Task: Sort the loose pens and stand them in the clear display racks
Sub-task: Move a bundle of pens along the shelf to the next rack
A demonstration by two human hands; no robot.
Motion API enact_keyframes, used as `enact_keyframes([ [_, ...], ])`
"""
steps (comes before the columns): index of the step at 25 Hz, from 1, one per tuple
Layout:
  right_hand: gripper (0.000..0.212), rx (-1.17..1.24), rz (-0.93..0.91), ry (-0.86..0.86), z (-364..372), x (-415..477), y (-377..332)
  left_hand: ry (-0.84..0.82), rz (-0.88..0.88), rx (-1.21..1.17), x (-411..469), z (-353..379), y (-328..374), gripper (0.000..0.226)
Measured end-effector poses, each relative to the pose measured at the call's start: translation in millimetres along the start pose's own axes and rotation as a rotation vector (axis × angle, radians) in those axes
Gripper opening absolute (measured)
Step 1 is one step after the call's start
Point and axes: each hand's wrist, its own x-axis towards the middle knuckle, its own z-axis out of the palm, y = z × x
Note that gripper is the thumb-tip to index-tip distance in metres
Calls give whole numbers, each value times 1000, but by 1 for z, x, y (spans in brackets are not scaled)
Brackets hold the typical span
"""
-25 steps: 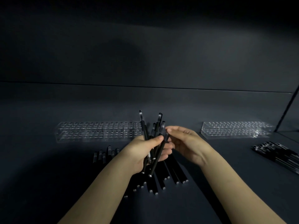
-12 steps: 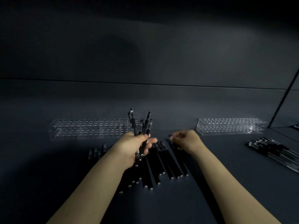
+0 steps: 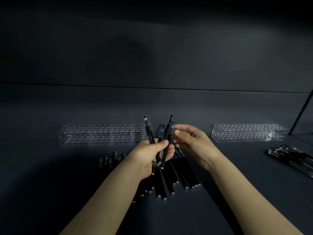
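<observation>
A person stands at a dark table [image 3: 50,192], arms reaching forward. The left hand [image 3: 150,158] grips a bundle of black pens [image 3: 149,133], thumb clamped across them, their tips fanning upward. The right hand [image 3: 193,143] hovers just beside the bundle with fingers loosely parted; it is blurred, and it seems to hold nothing. Under the hands a row of loose pens [image 3: 184,173] lies flat on the table, and another heap of pens [image 3: 293,158] lies at the far right edge. Behind stand two clear racks, the long left rack [image 3: 101,135] and the shorter right rack [image 3: 247,134], with no pen standing in either. The sorting looks barely begun: pens are being gathered, and all the racking seems left to do.
</observation>
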Motion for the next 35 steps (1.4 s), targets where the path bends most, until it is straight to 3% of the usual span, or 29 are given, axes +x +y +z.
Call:
enact_keyframes([
  [5,26,218,82,24,7,0,4,-31,23,51,-3,3,-1,12],
  [8,21,283,18,227,1,6,1,-9,18,65,-3,4,-4,14],
  [11,20,-88,-14,394,-32,14,-6,28,12,108,0,0,-2,17],
  [15,21,-570,291,118,-46,8,3,25,12,102,-2,1,0,14],
  [17,19,-594,380,-19,-41,5,5,18,5,104,-4,1,3,12],
  [20,11,-595,296,-5,-34,1,-1,13,-19,136,-3,0,6,17],
  [23,19,-357,127,59,-25,0,-5,-18,-34,220,-3,2,2,18],
  [26,19,-48,113,20,-15,2,-5,-66,-32,268,-3,7,-4,17],
  [31,13,166,139,23,-13,3,-1,-88,11,282,-3,9,-7,20],
  [35,15,405,28,99,-26,3,-15,-83,65,291,-2,15,-8,23],
])
